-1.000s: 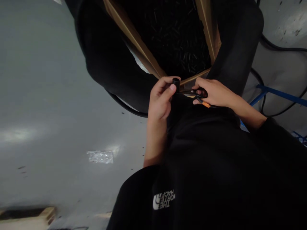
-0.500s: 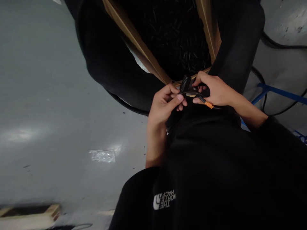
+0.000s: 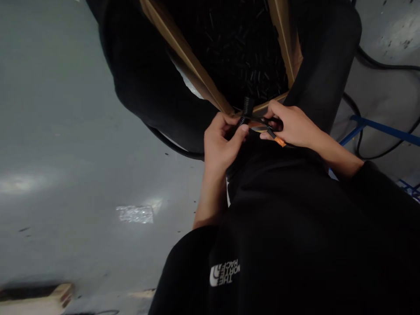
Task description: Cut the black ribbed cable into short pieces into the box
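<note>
A short black ribbed tube [image 3: 248, 104] is pinched at its lower end between the thumb and fingers of my left hand [image 3: 220, 142]. My right hand [image 3: 293, 124] is closed round the dark handles of a pair of scissors [image 3: 265, 121]. The blades reach leftward to the tube, one crossing it just above my left fingertips; whether they cut into it cannot be made out. An orange piece [image 3: 280, 141] shows on the lower handle. Just beyond both hands lies the near edge of a cardboard box [image 3: 193, 57], with many small black pieces [image 3: 243, 48] inside.
The box stands between my dark-clad legs [image 3: 328, 65]. Black cables [image 3: 387, 66] and a blue metal bar [image 3: 387, 130] are at the right. On the grey floor [image 3: 65, 131] lie a shiny clear patch [image 3: 135, 214] and, lower left, a wooden piece [image 3: 62, 293].
Both hands have shifted slightly left with the tube and scissors. The blade now crosses the tube higher above its gripped end. The box stays in place.
</note>
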`<state>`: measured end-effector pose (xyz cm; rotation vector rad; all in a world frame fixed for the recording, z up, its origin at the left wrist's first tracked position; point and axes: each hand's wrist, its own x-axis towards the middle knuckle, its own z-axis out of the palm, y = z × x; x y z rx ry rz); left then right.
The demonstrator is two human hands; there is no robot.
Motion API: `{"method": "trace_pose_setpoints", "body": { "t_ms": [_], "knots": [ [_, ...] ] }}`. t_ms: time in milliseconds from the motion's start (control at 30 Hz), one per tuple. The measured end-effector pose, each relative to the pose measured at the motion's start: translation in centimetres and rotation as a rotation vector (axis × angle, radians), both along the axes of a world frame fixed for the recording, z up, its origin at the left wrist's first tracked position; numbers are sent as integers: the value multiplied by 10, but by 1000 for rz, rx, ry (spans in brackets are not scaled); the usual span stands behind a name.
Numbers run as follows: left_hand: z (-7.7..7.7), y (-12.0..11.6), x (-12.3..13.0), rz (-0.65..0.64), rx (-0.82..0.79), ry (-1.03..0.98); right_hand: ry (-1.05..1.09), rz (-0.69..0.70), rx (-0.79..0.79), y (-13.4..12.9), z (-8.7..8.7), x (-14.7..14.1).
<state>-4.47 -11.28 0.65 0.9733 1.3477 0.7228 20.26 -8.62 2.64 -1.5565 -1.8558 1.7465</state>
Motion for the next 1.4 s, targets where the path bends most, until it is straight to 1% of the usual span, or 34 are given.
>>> {"method": "trace_pose_setpoints", "body": {
  "t_ms": [67,167,233,333,400,467,533,600,733,833,900,967,1033,1067,1133,1200,1267,1300,1367,1400],
  "knots": [
    [-7,-6,1,36,86,184,-41,-19,-21,0,-2,-3],
    [-14,-14,5,18,136,313,-68,-18,-57,0,-4,-5],
    [-17,-18,8,6,149,343,-72,-17,-63,1,-5,-7],
    [-20,-19,10,11,155,362,-64,-21,-32,3,-7,-7],
    [-22,-16,6,38,153,360,-56,-19,-12,4,-8,-4],
    [-24,-13,-1,92,155,350,-52,-16,-9,4,-10,2],
    [-27,-9,-8,159,145,291,-62,-15,-11,3,-12,10],
    [-28,-4,-12,192,101,145,-73,3,-9,2,-14,16],
    [-23,4,-7,176,-40,-181,-17,112,14,2,-13,18],
    [-19,7,1,115,-136,-298,31,144,36,5,-11,12],
    [-19,7,3,65,-177,-328,40,150,40,7,-11,10],
    [-20,6,2,71,-182,-321,37,149,36,7,-12,9],
    [-22,5,-2,104,-148,-280,31,113,25,6,-15,9],
    [-22,4,-4,99,-129,-248,28,86,17,5,-18,10],
    [-21,3,-9,53,-95,-181,29,40,-3,2,-23,10],
    [-18,2,-11,14,-71,-147,49,36,-16,-1,-26,10],
    [-13,1,-11,-37,-87,-192,85,67,14,-3,-25,10],
    [-11,1,-10,-86,-115,-241,104,85,49,-3,-23,10],
    [-7,0,-10,-195,-184,-359,136,118,127,-2,-15,9],
    [-5,0,-10,-228,-205,-408,147,128,155,-1,-10,9]
  ]
}}
